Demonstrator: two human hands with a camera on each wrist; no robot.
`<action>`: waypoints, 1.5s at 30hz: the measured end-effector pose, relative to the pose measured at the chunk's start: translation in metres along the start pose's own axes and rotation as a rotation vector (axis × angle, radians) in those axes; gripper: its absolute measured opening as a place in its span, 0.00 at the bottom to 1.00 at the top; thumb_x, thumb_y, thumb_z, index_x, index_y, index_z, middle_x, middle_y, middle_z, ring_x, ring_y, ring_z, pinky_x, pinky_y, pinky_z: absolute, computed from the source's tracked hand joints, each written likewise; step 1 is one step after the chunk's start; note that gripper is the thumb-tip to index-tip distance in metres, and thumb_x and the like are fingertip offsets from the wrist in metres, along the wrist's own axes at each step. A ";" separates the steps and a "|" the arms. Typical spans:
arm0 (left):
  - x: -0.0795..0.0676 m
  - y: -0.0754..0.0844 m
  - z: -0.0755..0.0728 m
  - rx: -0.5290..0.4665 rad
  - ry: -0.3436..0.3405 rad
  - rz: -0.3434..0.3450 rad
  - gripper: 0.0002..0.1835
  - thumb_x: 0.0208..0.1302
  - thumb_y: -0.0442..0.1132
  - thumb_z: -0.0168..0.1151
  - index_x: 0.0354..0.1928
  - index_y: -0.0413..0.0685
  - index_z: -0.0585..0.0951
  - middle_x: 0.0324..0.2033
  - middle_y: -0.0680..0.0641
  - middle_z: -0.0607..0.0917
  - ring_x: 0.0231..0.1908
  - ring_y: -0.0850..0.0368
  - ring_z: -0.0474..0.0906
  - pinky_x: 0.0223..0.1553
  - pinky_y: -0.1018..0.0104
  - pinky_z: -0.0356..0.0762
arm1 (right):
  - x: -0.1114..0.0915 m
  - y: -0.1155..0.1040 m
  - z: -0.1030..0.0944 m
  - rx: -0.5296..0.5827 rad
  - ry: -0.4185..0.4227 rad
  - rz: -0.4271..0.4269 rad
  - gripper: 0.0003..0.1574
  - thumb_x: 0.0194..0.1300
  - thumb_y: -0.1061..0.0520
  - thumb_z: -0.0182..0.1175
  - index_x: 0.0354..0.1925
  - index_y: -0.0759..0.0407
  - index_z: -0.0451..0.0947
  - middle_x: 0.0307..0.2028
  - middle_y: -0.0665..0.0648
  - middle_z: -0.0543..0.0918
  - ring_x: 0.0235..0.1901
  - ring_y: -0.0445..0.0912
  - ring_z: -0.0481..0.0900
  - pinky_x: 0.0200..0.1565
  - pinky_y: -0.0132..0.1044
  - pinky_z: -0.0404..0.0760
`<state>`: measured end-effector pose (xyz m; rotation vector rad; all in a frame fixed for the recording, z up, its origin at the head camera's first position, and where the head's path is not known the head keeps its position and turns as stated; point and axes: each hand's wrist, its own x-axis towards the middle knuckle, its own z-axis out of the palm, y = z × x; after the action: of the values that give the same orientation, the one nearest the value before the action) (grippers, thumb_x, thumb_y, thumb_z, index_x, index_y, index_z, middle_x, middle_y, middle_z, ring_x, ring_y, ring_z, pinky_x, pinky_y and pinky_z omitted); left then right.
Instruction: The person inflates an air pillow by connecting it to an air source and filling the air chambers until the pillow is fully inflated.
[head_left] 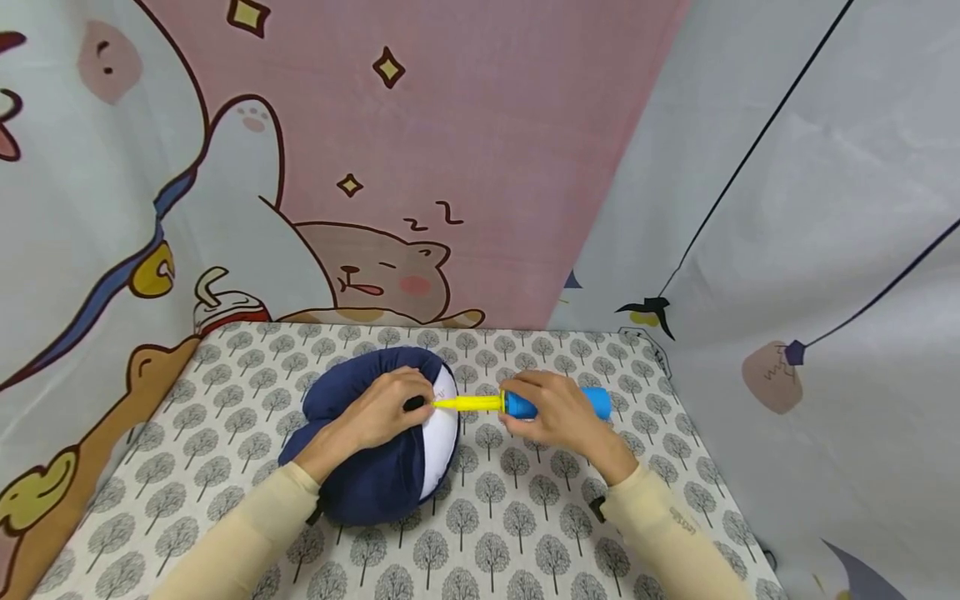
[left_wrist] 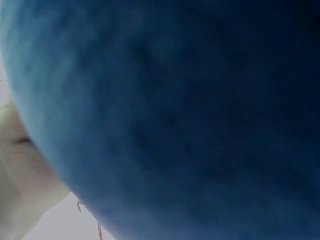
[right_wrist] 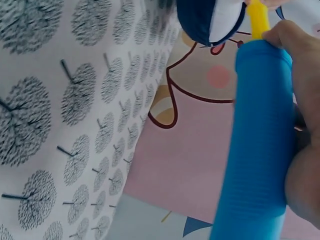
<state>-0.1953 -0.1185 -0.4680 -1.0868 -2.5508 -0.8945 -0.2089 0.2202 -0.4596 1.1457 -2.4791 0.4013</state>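
Observation:
A navy U-shaped neck pillow (head_left: 375, 487) with a white panel (head_left: 441, 433) lies on the table at centre left. My left hand (head_left: 386, 410) grips its near-white edge, fingers curled at the spot where a yellow nozzle tip meets it. A small black part (head_left: 414, 403) shows beside those fingers. To the right, my right hand (head_left: 555, 414) holds a blue hand pump (head_left: 598, 403) level, its yellow nozzle (head_left: 480, 403) pointing left. In the right wrist view the thumb lies along the pump barrel (right_wrist: 260, 145). Blurred navy pillow fabric (left_wrist: 175, 125) fills the left wrist view, hiding the left fingers.
The table is covered by a tree-print cloth (head_left: 491, 492). Behind it hangs a pink and white cartoon curtain (head_left: 510, 167), and a pale curtain (head_left: 840, 250) borders the right side.

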 end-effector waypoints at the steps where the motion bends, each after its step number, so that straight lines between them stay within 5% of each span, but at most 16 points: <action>1: 0.000 0.000 -0.001 -0.006 -0.008 -0.007 0.04 0.73 0.32 0.76 0.42 0.50 0.93 0.44 0.49 0.95 0.47 0.53 0.87 0.51 0.56 0.88 | 0.000 0.000 0.001 -0.041 0.039 -0.038 0.30 0.62 0.43 0.81 0.59 0.53 0.93 0.51 0.58 0.95 0.43 0.49 0.93 0.43 0.39 0.93; 7: 0.000 -0.002 -0.003 -0.031 -0.038 -0.024 0.03 0.75 0.34 0.75 0.44 0.49 0.94 0.46 0.49 0.95 0.50 0.51 0.88 0.53 0.55 0.89 | -0.002 0.002 0.006 -0.204 0.183 -0.194 0.30 0.60 0.44 0.84 0.57 0.54 0.92 0.51 0.59 0.94 0.47 0.54 0.94 0.51 0.48 0.94; 22: 0.000 -0.003 0.000 -0.051 -0.041 -0.022 0.02 0.76 0.34 0.76 0.45 0.46 0.94 0.48 0.48 0.95 0.52 0.50 0.90 0.56 0.53 0.89 | -0.012 0.012 0.007 -0.199 0.235 -0.224 0.32 0.54 0.50 0.87 0.57 0.55 0.91 0.49 0.60 0.94 0.46 0.54 0.93 0.51 0.49 0.94; 34: -0.003 -0.005 -0.001 -0.039 0.013 -0.025 0.04 0.75 0.34 0.76 0.47 0.45 0.95 0.49 0.46 0.96 0.53 0.48 0.90 0.57 0.49 0.89 | -0.036 0.045 0.001 -0.026 0.254 0.161 0.31 0.58 0.57 0.85 0.58 0.66 0.90 0.50 0.69 0.93 0.42 0.61 0.94 0.38 0.48 0.95; 45: -0.003 -0.004 0.000 -0.053 0.019 -0.012 0.05 0.75 0.34 0.75 0.48 0.45 0.94 0.49 0.46 0.96 0.53 0.49 0.90 0.58 0.50 0.88 | -0.052 0.080 0.013 -0.024 0.171 0.432 0.32 0.66 0.50 0.82 0.63 0.64 0.89 0.51 0.69 0.94 0.39 0.60 0.92 0.36 0.53 0.91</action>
<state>-0.1959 -0.1227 -0.4714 -1.0742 -2.5343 -0.9756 -0.2426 0.2992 -0.5021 0.5312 -2.5570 0.5587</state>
